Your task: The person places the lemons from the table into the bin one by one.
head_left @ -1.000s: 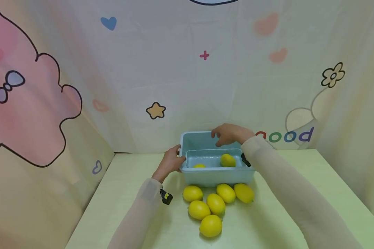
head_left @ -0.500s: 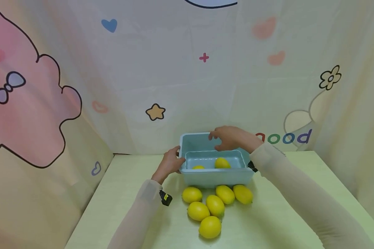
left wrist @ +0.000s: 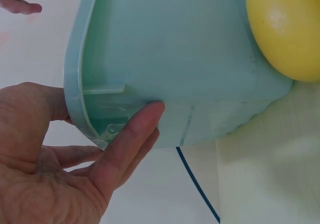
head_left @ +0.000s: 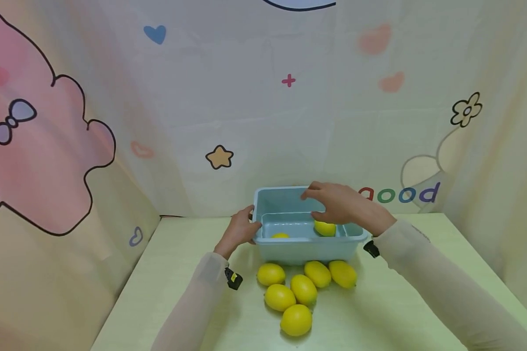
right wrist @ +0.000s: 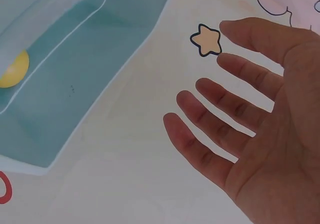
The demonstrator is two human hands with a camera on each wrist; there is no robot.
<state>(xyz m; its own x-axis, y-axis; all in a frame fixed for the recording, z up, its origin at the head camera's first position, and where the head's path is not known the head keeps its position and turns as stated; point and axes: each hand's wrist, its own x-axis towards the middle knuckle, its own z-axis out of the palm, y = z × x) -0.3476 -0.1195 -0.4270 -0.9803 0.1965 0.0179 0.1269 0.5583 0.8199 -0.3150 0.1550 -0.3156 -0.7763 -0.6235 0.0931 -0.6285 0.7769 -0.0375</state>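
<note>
A light-blue bin (head_left: 307, 251) stands at the back of the table, with two yellow lemons visible inside, one at the left (head_left: 280, 236) and one at the right (head_left: 325, 229). My left hand (head_left: 237, 229) grips the bin's left end; in the left wrist view this hand (left wrist: 75, 159) has its fingers against the outer wall and its thumb over the rim. My right hand (head_left: 340, 204) hovers over the bin's right part, partly covering the right lemon. In the right wrist view that hand (right wrist: 270, 114) holds nothing, fingers spread and slightly bent.
Several lemons lie on the table (head_left: 167, 292) in front of the bin, the nearest one (head_left: 296, 320) towards me, two others (head_left: 317, 274) close to its front wall. A printed curtain (head_left: 246, 97) hangs right behind the bin and along both sides.
My right hand has moved to the right above the bin. The right lemon inside shifted left, then back to the right. My left hand has stayed on the bin's left end.
</note>
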